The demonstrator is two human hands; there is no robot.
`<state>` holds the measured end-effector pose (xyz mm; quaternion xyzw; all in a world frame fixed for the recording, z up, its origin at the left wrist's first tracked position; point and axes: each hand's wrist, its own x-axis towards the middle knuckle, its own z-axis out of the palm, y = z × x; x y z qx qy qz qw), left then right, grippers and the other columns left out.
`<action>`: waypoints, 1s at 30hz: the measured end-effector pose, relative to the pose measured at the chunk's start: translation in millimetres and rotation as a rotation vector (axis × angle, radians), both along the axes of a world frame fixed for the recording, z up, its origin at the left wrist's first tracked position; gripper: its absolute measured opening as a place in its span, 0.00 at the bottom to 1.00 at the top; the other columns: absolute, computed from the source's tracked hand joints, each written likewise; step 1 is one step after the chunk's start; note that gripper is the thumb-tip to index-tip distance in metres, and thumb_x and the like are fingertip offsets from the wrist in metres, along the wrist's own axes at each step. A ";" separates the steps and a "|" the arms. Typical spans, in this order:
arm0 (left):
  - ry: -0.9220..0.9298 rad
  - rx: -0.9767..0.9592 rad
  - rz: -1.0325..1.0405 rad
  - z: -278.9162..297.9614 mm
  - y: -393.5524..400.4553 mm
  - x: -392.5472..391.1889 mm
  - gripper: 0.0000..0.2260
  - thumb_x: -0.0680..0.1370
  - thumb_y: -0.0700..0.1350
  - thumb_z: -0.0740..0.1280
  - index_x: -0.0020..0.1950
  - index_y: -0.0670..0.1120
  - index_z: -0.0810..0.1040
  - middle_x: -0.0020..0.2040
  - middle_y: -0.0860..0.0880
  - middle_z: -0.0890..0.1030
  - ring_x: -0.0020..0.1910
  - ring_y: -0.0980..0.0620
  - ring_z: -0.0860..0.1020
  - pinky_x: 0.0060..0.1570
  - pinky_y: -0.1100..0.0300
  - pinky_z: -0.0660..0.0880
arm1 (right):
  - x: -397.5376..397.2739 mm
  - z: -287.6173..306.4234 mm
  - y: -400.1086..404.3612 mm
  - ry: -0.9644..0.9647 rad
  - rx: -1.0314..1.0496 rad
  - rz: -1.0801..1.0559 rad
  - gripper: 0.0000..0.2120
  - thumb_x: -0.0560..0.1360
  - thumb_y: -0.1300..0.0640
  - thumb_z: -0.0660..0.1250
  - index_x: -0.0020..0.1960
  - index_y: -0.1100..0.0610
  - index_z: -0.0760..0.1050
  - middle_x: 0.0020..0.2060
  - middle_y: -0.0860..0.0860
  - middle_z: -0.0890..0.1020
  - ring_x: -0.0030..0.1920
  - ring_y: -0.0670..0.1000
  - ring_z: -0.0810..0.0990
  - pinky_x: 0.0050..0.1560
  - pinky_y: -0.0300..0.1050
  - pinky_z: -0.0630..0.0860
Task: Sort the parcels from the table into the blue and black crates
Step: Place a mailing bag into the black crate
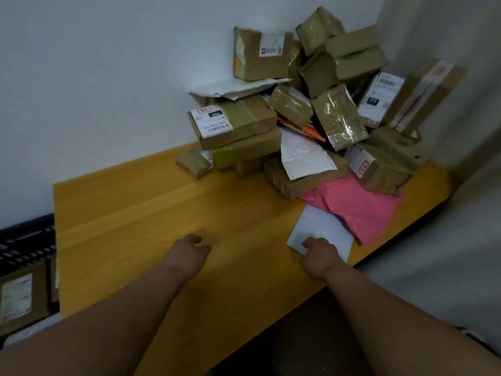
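Observation:
A heap of brown cardboard parcels (311, 104) is stacked in the far right corner of the yellow wooden table (151, 213), against the wall. In front of the heap lies a pink soft mailer (360, 210), and a flat white envelope parcel (322, 226) lies partly over it near the table's right edge. My right hand (321, 253) rests on the near edge of the white envelope, fingers curled over it. My left hand (189, 251) hovers over bare tabletop with its fingers loosely curled, holding nothing. A black crate (27, 242) stands below the table's left side.
Cardboard parcels (21, 297) with labels lie in the black crate at the lower left. White walls close the corner behind and to the right of the heap. Below the table's near edge the floor is dark.

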<state>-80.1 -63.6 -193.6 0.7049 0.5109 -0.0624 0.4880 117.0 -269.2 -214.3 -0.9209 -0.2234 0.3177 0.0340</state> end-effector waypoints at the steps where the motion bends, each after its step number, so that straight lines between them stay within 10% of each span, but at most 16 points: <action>1: 0.010 0.002 -0.013 -1.6 -1.7 5.0 0.21 0.82 0.50 0.61 0.74 0.45 0.66 0.74 0.42 0.66 0.68 0.40 0.70 0.61 0.53 0.69 | 5.3 -2.7 -4.6 -0.001 -0.001 -0.002 0.27 0.79 0.47 0.61 0.75 0.54 0.62 0.71 0.57 0.65 0.71 0.59 0.65 0.70 0.55 0.66; 14: 0.017 -0.046 0.109 -23.3 -44.9 59.2 0.18 0.81 0.49 0.64 0.70 0.45 0.71 0.69 0.41 0.72 0.64 0.42 0.73 0.55 0.58 0.69 | 74.4 -40.8 -22.9 0.067 -0.102 0.146 0.47 0.74 0.41 0.67 0.79 0.52 0.40 0.78 0.58 0.42 0.78 0.62 0.44 0.76 0.57 0.52; 30: 0.087 -0.105 0.264 -41.3 -85.1 58.8 0.20 0.81 0.49 0.62 0.71 0.43 0.69 0.69 0.42 0.72 0.63 0.42 0.73 0.60 0.52 0.72 | 9.1 -64.9 -1.9 -0.066 0.014 0.979 0.56 0.62 0.37 0.74 0.76 0.41 0.40 0.77 0.54 0.40 0.77 0.61 0.36 0.71 0.70 0.37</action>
